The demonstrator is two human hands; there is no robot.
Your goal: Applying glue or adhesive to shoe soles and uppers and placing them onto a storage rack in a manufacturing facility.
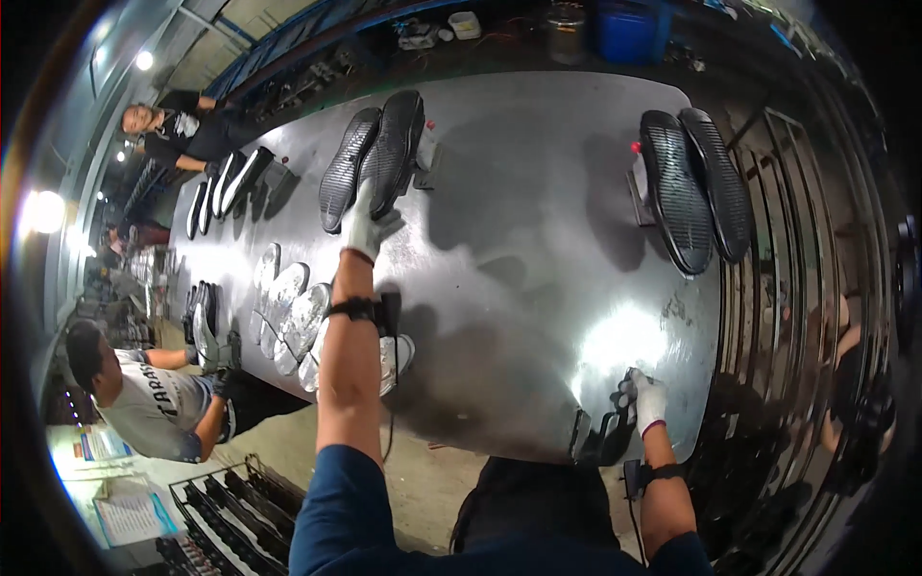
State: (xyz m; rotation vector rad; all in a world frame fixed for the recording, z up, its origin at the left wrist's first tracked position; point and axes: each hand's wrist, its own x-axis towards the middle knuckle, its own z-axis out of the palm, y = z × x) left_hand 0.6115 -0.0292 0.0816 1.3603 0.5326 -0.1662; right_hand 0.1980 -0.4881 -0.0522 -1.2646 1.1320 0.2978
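Note:
My left hand [373, 228], in a white glove with grey fingers, reaches far over the metal table. It grips the near end of a black shoe [393, 149], which has its ribbed sole facing up. Another black shoe [350, 168] leans against it on the left. At the near right corner, my gloved right hand [645, 399] has its fingers curled on a dark curved piece [607, 437] by the table edge; its kind is unclear. A second pair of black shoes [677, 192] stands sole up at the far right.
Small metal stands with red knobs [430, 125] sit beside the pairs. Several pale shoe soles [288, 298] lie left of my arm. Two co-workers [158, 403] stand along the left side with shoes. Metal racks [768, 288] border the table's right side.

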